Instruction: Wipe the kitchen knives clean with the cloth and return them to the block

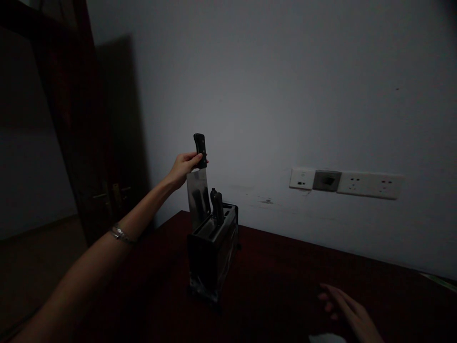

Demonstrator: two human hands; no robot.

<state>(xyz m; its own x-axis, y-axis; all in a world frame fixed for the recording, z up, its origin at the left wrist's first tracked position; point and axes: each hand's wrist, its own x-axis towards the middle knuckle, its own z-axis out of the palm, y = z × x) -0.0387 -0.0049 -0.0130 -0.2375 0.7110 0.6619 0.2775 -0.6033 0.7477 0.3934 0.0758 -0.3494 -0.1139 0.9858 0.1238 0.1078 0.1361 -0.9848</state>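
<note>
A wide-bladed cleaver stands upright with its black handle on top, and my left hand pinches that handle near the blade. The lower end of the blade is down in the knife block, a dark box with a shiny side. Other black-handled knives stick up from the block's slots, just right of the cleaver. At the lower right, my right hand is over the table, away from the block, with its fingers loosely curled and apart. Nothing shows in it.
The dark red table meets a pale wall behind the block. A row of sockets is on the wall at right. A whitish thing lies at the bottom edge near my right hand. A door with a handle stands at left.
</note>
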